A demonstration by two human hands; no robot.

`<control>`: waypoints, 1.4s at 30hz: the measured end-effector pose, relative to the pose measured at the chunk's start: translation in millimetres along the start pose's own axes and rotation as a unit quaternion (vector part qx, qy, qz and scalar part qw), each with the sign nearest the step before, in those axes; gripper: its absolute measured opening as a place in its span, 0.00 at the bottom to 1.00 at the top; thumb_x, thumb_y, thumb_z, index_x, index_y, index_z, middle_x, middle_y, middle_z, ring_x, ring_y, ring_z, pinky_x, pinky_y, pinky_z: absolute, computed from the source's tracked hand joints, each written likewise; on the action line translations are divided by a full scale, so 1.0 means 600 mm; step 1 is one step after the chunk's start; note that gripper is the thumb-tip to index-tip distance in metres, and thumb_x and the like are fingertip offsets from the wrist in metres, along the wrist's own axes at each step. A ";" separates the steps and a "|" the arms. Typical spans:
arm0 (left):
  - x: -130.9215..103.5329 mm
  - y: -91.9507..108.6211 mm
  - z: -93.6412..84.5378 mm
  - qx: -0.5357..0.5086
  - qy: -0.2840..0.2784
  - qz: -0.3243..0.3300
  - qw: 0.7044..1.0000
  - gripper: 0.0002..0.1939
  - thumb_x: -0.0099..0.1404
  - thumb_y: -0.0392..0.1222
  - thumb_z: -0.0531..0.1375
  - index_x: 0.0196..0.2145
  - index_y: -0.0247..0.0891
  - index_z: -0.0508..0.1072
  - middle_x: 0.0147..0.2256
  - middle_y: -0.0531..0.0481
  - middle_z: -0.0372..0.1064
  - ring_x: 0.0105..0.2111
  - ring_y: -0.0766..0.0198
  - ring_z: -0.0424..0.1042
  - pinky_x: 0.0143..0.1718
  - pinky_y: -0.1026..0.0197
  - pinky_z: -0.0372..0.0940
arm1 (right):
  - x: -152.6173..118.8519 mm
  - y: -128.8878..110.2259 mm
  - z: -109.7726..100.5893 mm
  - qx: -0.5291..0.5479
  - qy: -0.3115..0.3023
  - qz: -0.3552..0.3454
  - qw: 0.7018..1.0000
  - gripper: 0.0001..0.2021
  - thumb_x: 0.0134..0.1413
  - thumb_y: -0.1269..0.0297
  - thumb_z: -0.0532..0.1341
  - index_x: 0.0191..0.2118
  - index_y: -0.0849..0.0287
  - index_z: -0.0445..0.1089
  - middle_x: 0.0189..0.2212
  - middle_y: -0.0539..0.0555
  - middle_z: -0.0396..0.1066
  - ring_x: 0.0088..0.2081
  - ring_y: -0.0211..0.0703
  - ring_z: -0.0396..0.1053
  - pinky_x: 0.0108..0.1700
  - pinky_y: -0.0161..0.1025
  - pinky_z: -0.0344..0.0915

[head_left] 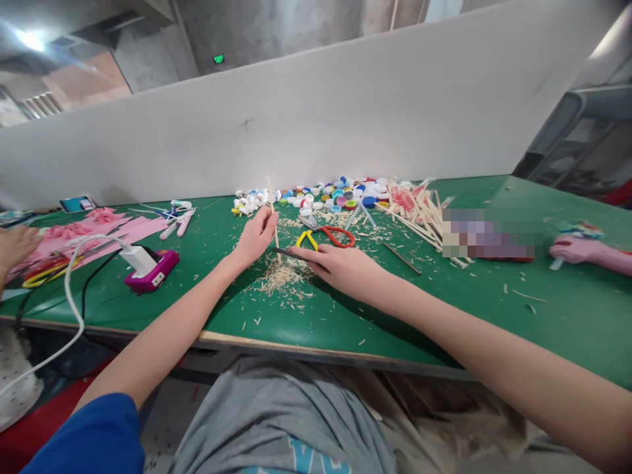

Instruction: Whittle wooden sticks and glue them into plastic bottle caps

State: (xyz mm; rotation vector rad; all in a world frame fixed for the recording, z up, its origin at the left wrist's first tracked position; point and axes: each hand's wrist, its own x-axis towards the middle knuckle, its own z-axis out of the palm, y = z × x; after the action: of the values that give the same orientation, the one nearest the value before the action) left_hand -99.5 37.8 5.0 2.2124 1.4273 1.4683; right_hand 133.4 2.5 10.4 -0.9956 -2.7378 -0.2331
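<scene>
My left hand (257,234) is closed around a thin wooden stick (277,238), which stands nearly upright with its lower end among pale wood shavings (282,280). A dark, narrow, blade-like tool (290,254) is gripped in my right hand (340,266); its tip lies against or just beside the lower part of the stick. Whether it is a knife or a file, I cannot tell. Just beyond my right hand lie orange-handled scissors (338,236) and a cutting tool with yellow handles (307,239), partly covered by the fingers.
Several coloured bottle caps (340,194) line the white partition (316,118). Wooden sticks (424,214) are piled at right, near a dark rod (402,258). A purple power strip (152,271), pink sheets (126,230) and another person's hand (17,247) are at left on the green table (197,289).
</scene>
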 end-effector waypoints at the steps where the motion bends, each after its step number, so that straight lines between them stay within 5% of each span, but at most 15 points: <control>1: 0.000 0.000 0.000 0.001 0.001 0.000 1.000 0.16 0.70 0.51 0.49 0.28 0.41 0.56 0.19 0.56 0.56 0.18 0.70 0.56 0.21 0.64 0.53 | 0.000 -0.001 0.000 -0.005 -0.001 0.002 1.000 0.24 0.66 0.59 0.44 0.66 0.39 0.47 0.36 0.51 0.64 0.24 0.34 0.53 0.24 0.34 0.42; 14: 0.002 0.007 0.006 0.010 -0.001 0.016 1.000 0.15 0.71 0.48 0.47 0.27 0.41 0.55 0.19 0.57 0.56 0.19 0.70 0.56 0.23 0.63 0.54 | 0.009 -0.007 -0.009 -0.023 -0.017 0.018 0.999 0.23 0.66 0.60 0.45 0.66 0.40 0.49 0.35 0.51 0.68 0.28 0.36 0.63 0.27 0.35 0.46; 42: 0.001 -0.003 0.003 0.019 -0.010 -0.008 1.000 0.13 0.71 0.46 0.47 0.28 0.41 0.55 0.19 0.56 0.57 0.19 0.69 0.58 0.23 0.63 0.55 | 0.006 -0.020 -0.017 -0.020 -0.045 0.031 0.998 0.23 0.67 0.59 0.44 0.65 0.37 0.49 0.35 0.50 0.68 0.29 0.38 0.64 0.28 0.35 0.49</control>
State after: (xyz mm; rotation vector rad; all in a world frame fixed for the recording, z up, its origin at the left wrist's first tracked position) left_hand -99.3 40.0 3.6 2.2258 1.4743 1.4217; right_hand 124.5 -6.6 20.6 -1.1261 -2.7881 -0.2400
